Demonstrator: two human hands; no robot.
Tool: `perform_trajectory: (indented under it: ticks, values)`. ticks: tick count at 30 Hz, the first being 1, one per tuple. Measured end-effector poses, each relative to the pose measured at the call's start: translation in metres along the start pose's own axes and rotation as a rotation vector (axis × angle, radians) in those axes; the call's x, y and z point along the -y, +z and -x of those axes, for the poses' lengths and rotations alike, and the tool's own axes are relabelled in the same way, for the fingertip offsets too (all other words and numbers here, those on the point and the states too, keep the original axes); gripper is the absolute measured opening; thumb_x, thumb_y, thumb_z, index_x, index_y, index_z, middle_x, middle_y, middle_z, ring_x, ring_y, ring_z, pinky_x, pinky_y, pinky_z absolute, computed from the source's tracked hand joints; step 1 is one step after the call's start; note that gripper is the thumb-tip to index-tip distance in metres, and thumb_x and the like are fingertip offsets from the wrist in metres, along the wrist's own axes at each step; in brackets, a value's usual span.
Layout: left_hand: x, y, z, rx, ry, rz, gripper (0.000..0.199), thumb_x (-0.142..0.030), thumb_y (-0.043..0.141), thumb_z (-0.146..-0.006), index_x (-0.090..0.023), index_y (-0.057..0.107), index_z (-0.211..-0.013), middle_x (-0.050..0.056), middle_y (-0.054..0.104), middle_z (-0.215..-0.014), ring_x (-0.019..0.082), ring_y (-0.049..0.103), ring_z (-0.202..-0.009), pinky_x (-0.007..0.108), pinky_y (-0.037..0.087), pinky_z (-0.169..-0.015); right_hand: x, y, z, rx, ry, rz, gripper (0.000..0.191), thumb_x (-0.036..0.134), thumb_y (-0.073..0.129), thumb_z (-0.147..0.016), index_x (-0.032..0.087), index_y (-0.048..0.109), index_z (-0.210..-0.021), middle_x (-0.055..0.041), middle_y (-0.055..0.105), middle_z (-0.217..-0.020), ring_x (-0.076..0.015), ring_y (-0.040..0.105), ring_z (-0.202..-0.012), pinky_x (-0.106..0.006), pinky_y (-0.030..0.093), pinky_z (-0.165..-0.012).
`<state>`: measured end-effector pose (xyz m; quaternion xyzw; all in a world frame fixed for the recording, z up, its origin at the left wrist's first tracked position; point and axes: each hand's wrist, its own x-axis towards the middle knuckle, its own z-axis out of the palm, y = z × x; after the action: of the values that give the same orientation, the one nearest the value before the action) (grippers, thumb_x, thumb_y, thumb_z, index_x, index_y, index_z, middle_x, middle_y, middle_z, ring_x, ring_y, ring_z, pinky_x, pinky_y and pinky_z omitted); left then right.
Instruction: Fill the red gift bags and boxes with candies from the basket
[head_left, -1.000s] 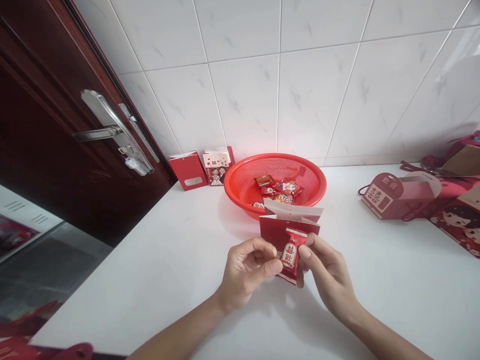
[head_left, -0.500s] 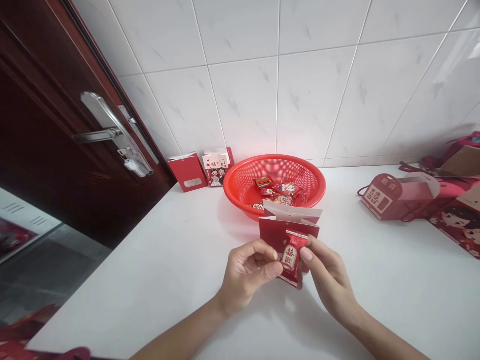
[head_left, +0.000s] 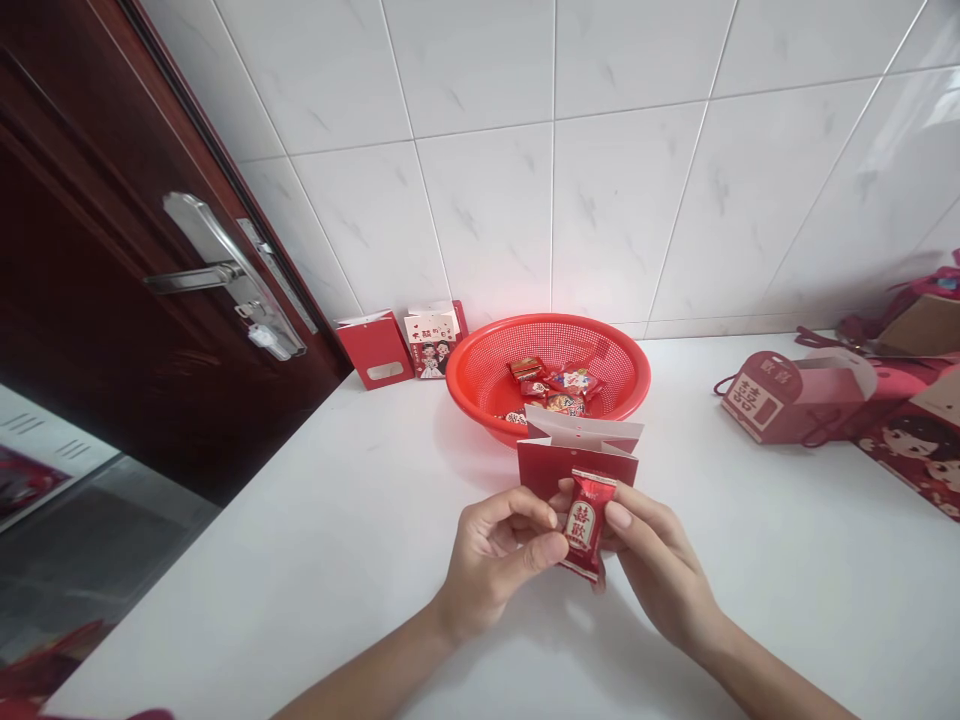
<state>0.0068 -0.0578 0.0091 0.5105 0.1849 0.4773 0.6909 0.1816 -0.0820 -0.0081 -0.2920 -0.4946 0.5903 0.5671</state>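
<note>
Left hand (head_left: 487,565): thumb and forefinger closed on the lower left edge of a red wrapped sweet (head_left: 583,520). Right hand (head_left: 660,565): thumb closed on its right edge, other fingers partly hidden behind. The sweet is held near-upright, printed face towards the wearer, directly before a red paper gift box (head_left: 544,465) whose top flaps stand apart. Contact between hand and gift box cannot be determined.

Handling, in judgement: light pressure at the side edges should suffice; a hard squeeze could crease the wrapper or crush the contents. The crimped ends are best not pulled. The fingers behind should bear little on the gift box, as thin card may buckle or tip. One steady grip ought to be secured before the other is eased.

Surface: white, smooth bench (head_left: 337,560). A red plastic colander (head_left: 640,385) stands beyond the gift box, containing assorted packaged snacks (head_left: 574,382). At its left, near the wall, are an upright red carton (head_left: 373,345) and a carton printed with a cartoon couple (head_left: 431,345). Handled gift cartons (head_left: 795,395) lie at the right.

Room: pale, grey-veined tiled wall (head_left: 480,200); dark red-brown door (head_left: 90,230) at left, metal lever handle (head_left: 195,278) fitted, keys (head_left: 264,340) hanging at the lock.
</note>
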Motion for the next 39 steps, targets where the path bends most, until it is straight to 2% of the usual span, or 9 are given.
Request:
perform_trajectory:
  ticks: [10,17,21,24,28,31,33,36,39]
  values:
    - [0.004,-0.002,0.002,-0.021,-0.020,-0.017,0.017,-0.022,0.082,-0.084,-0.017,0.066,-0.082,0.002,0.074,-0.077,0.021,0.075,-0.069,0.034,0.064,-0.064,0.000,0.001,-0.001,0.045,-0.011,-0.063,0.030,0.044,0.057,-0.102,0.023,0.077,-0.112,-0.0070,0.073,-0.090,-0.0125,0.058,-0.057,-0.025,0.050,-0.051]
    - [0.004,-0.011,0.005,-0.040,0.015,-0.249,0.017,-0.030,0.082,-0.084,-0.016,0.073,-0.088,0.005,0.071,-0.086,0.019,0.071,-0.081,0.031,0.059,-0.080,0.017,-0.006,-0.004,-0.005,-0.126,0.024,0.026,0.047,0.068,-0.095,0.023,0.074,-0.106,-0.0053,0.069,-0.089,-0.0133,0.060,-0.060,-0.023,0.051,-0.047]
    - [0.000,-0.009,0.004,0.044,0.132,-0.345,0.035,-0.032,0.087,-0.077,-0.019,0.074,-0.107,0.008,0.070,-0.104,0.025,0.070,-0.097,0.036,0.057,-0.091,0.028,-0.004,-0.005,-0.056,-0.288,0.302,0.019,0.035,0.080,-0.086,0.023,0.071,-0.097,-0.0045,0.069,-0.092,-0.0130,0.060,-0.060,-0.027,0.052,-0.052]
    - [0.001,-0.003,0.005,0.092,0.153,-0.343,0.036,-0.028,0.089,-0.074,-0.021,0.072,-0.105,0.006,0.071,-0.099,0.024,0.069,-0.093,0.036,0.056,-0.088,0.031,0.007,-0.003,-0.005,-0.362,0.519,0.016,0.029,0.081,-0.086,0.023,0.069,-0.095,-0.0045,0.068,-0.093,-0.0122,0.057,-0.061,-0.027,0.052,-0.057]
    - [0.004,0.000,0.008,0.073,0.171,-0.256,0.025,-0.038,0.081,-0.085,-0.021,0.067,-0.097,0.003,0.067,-0.084,0.017,0.064,-0.074,0.029,0.054,-0.070,0.041,0.021,-0.002,0.119,-0.422,0.706,0.017,0.033,0.078,-0.089,0.022,0.068,-0.098,-0.0084,0.069,-0.098,-0.0128,0.054,-0.061,-0.026,0.051,-0.051]
    - [0.002,-0.002,0.010,0.027,0.199,-0.301,0.026,-0.040,0.080,-0.085,-0.019,0.069,-0.098,0.005,0.067,-0.087,0.018,0.062,-0.077,0.030,0.053,-0.073,0.065,0.020,-0.015,0.213,-0.522,0.833,0.025,0.039,0.077,-0.090,0.022,0.071,-0.107,-0.0115,0.072,-0.106,-0.0188,0.066,-0.075,-0.029,0.055,-0.060]
    - [0.000,-0.004,0.010,-0.046,0.168,-0.316,0.023,-0.036,0.078,-0.086,-0.018,0.070,-0.097,0.004,0.065,-0.084,0.018,0.059,-0.076,0.031,0.053,-0.073,0.086,0.012,-0.039,0.154,-0.571,0.894,0.023,0.041,0.073,-0.092,0.022,0.072,-0.105,-0.0104,0.074,-0.102,-0.0220,0.069,-0.082,-0.031,0.055,-0.066]
    - [-0.002,-0.006,0.007,-0.133,0.093,-0.249,0.026,-0.040,0.077,-0.084,-0.017,0.070,-0.096,0.003,0.060,-0.078,0.015,0.054,-0.068,0.029,0.050,-0.063,0.109,-0.006,-0.094,-0.010,-0.413,1.049,0.025,0.042,0.059,-0.099,0.020,0.069,-0.098,-0.0047,0.070,-0.081,-0.0170,0.063,-0.063,-0.030,0.049,-0.060]
    - [-0.004,-0.008,0.001,-0.212,0.083,-0.199,0.026,-0.037,0.076,-0.080,-0.016,0.070,-0.093,0.001,0.057,-0.073,0.013,0.048,-0.063,0.027,0.046,-0.058,0.110,-0.022,-0.150,0.199,0.034,1.532,0.022,0.034,0.052,-0.101,0.019,0.068,-0.104,-0.0084,0.072,-0.104,-0.0199,0.067,-0.087,-0.030,0.051,-0.074]
